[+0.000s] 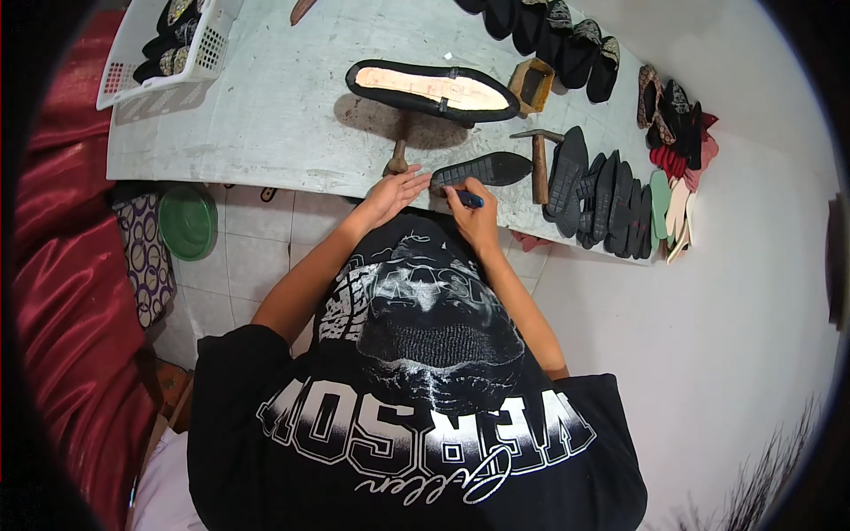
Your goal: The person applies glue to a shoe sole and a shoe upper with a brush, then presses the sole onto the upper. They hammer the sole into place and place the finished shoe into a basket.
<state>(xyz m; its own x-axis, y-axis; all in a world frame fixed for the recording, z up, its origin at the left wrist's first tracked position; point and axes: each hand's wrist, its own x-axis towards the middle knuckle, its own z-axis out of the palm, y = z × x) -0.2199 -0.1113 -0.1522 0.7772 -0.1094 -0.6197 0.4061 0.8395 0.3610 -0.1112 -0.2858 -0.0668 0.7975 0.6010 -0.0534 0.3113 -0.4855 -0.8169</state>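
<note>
My left hand is at the table's front edge, palm up with fingers stretched out, beside a small brown wooden handle. My right hand is closed round a dark blue tool, whose tip is too small to make out. It is at the heel end of a black shoe sole, which lies tread side up. Above these, a black shoe with a pale insole is raised over the table. A hammer rests to the right of the sole.
The grey-white table carries a white basket of shoes, a small yellowish box, a row of black soles and black shoes. A green basin stands below left.
</note>
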